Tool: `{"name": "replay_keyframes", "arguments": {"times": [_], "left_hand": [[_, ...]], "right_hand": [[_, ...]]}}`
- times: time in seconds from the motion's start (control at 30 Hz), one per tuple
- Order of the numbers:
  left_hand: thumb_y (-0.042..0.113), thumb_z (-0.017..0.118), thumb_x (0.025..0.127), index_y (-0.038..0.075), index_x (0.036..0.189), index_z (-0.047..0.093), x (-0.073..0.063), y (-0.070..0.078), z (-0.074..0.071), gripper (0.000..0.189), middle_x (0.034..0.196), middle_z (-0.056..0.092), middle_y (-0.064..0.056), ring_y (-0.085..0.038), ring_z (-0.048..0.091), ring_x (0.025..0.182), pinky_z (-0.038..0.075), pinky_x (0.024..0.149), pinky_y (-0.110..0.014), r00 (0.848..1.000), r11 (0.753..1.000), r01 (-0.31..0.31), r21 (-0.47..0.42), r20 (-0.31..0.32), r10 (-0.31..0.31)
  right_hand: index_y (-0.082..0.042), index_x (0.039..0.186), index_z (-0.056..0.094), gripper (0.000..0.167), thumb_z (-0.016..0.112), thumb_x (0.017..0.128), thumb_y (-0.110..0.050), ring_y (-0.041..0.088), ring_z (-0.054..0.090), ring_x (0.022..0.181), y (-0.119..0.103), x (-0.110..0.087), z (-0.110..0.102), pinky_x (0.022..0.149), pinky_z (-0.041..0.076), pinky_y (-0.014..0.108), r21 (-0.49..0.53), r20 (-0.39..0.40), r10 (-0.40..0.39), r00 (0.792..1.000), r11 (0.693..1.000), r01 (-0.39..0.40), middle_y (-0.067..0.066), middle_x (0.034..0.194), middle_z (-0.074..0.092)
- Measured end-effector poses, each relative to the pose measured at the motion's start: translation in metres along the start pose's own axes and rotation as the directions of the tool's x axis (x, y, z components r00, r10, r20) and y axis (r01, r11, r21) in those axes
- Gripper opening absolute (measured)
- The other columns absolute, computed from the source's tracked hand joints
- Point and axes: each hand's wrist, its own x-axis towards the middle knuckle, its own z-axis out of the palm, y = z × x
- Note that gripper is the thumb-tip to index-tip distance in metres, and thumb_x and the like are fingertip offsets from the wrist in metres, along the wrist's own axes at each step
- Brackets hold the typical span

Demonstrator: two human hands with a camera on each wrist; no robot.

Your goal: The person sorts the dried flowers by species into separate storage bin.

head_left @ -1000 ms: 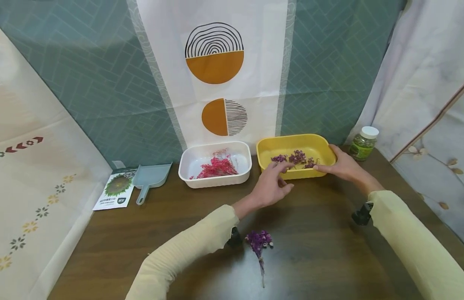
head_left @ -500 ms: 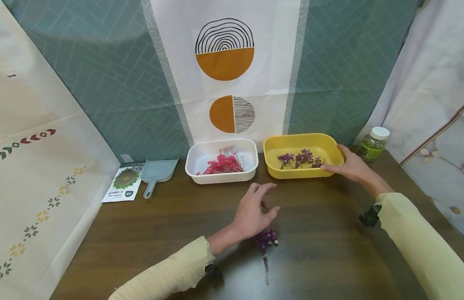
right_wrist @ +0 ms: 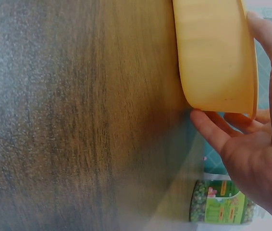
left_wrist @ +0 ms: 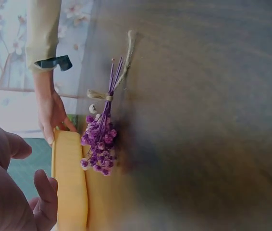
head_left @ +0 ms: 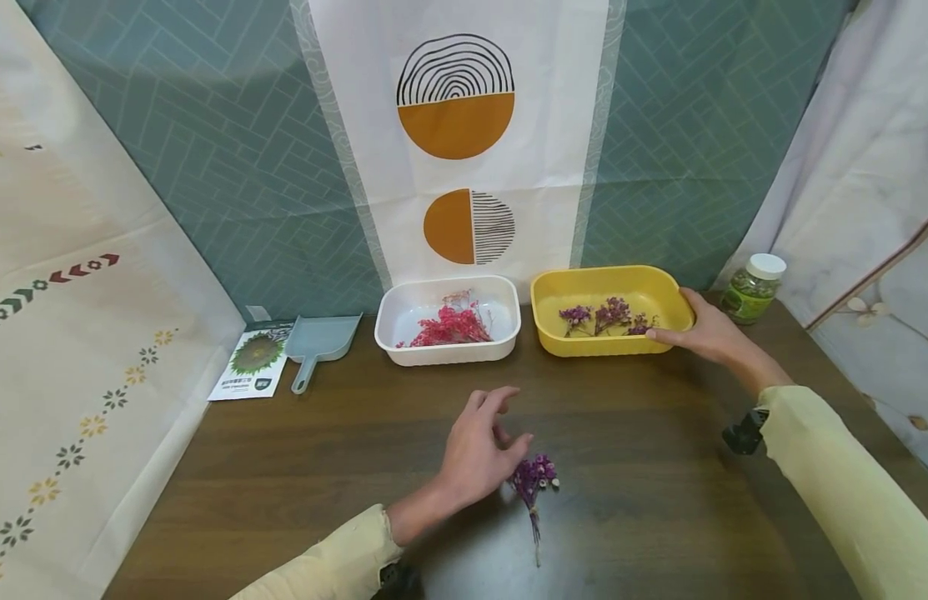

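Note:
My right hand (head_left: pixel 709 332) grips the right end of a yellow plastic tub (head_left: pixel 584 344), thumb at the rim and fingers against the outer wall. Several purple dried flower sprigs (head_left: pixel 612 313) lie inside it. Over the tabletop hovers my left hand (head_left: pixel 479 450), fingers loosely bent and holding nothing. Just right of its thumb lies a small bunch of purple dried flowers (head_left: pixel 534 477). In the left wrist view twine ties the stems of this bunch (left_wrist: pixel 100 139), and its blooms point toward the tub.
Left of the yellow tub stands a white tub (head_left: pixel 448 354) with red dried flowers (head_left: pixel 454 323). A grey-blue dustpan (head_left: pixel 323 337) and a sunflower seed packet (head_left: pixel 249 362) lie at the back left. A green-labelled jar (head_left: pixel 752 290) with a white lid stands at the back right.
My left hand has drawn back from the yellow tub, down and leftward to beside the purple bunch. My right hand keeps its grip on the tub. The head view has shifted slightly.

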Motion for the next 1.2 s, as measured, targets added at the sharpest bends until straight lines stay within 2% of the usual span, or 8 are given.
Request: {"name": "replay_keyframes", "arguments": {"times": [0.13, 0.3, 0.53, 0.8, 0.97, 1.2], "left_hand": [[0.015, 0.081, 0.083, 0.011, 0.137, 0.056, -0.007, -0.002, 0.001, 0.060, 0.104, 0.056, -0.009, -0.011, 0.060, 0.069, 0.047, 0.059, -0.024, 1.000, 1.000, 0.007, 0.015, -0.002, -0.007], [0.018, 0.082, 0.080, 0.011, 0.137, 0.056, -0.016, -0.003, 0.004, 0.064, 0.101, 0.057, -0.009, -0.008, 0.060, 0.067, 0.045, 0.058, -0.024, 1.000, 0.998, 0.021, 0.052, -0.007, -0.020], [0.023, 0.084, 0.078, 0.010, 0.141, 0.053, -0.025, -0.004, 0.009, 0.071, 0.096, 0.056, -0.006, -0.002, 0.052, 0.065, 0.042, 0.053, -0.023, 0.997, 0.993, 0.072, 0.098, 0.022, -0.075], [0.031, 0.086, 0.075, 0.012, 0.141, 0.052, -0.034, -0.005, 0.013, 0.077, 0.087, 0.052, -0.002, -0.001, 0.046, 0.061, 0.039, 0.050, -0.024, 0.994, 0.981, 0.088, 0.174, 0.040, -0.097], [0.037, 0.087, 0.073, 0.015, 0.140, 0.052, -0.040, -0.005, 0.016, 0.079, 0.092, 0.051, -0.001, -0.005, 0.043, 0.060, 0.037, 0.048, -0.025, 0.994, 0.969, 0.090, 0.229, 0.045, -0.103], [0.043, 0.085, 0.073, 0.021, 0.144, 0.047, -0.044, -0.001, 0.020, 0.084, 0.101, 0.045, -0.004, -0.008, 0.043, 0.058, 0.038, 0.046, -0.026, 0.978, 0.959, 0.146, 0.243, 0.109, -0.177]], "right_hand": [[0.005, 0.157, 0.001, 0.117, 0.072, 0.086, -0.056, 0.052, 0.035, 0.129, 0.001, 0.000, 0.000, 0.107, 0.026, 0.069, -0.003, -0.003, -0.005, 1.000, 1.000, 0.005, 0.038, 0.150, 0.025], [0.004, 0.157, 0.002, 0.117, 0.072, 0.086, -0.056, 0.051, 0.036, 0.129, 0.001, 0.000, 0.001, 0.107, 0.027, 0.069, -0.007, -0.005, -0.010, 1.000, 1.000, 0.010, 0.038, 0.150, 0.026], [0.004, 0.157, 0.000, 0.117, 0.072, 0.086, -0.057, 0.051, 0.036, 0.128, 0.002, 0.001, 0.001, 0.106, 0.027, 0.069, -0.001, -0.001, -0.009, 1.000, 1.000, 0.009, 0.038, 0.150, 0.026], [0.005, 0.157, -0.001, 0.119, 0.071, 0.086, -0.058, 0.052, 0.035, 0.129, 0.002, 0.000, 0.000, 0.106, 0.026, 0.069, -0.009, 0.005, -0.003, 1.000, 1.000, 0.003, 0.039, 0.150, 0.024], [0.005, 0.157, -0.002, 0.119, 0.071, 0.086, -0.058, 0.052, 0.034, 0.129, 0.003, 0.000, 0.000, 0.106, 0.025, 0.070, -0.012, 0.007, -0.007, 1.000, 1.000, 0.007, 0.039, 0.151, 0.023], [0.005, 0.157, -0.001, 0.118, 0.071, 0.087, -0.056, 0.051, 0.035, 0.128, 0.002, 0.000, 0.000, 0.106, 0.026, 0.070, -0.010, 0.007, -0.010, 1.000, 1.000, 0.010, 0.039, 0.150, 0.025]]}}
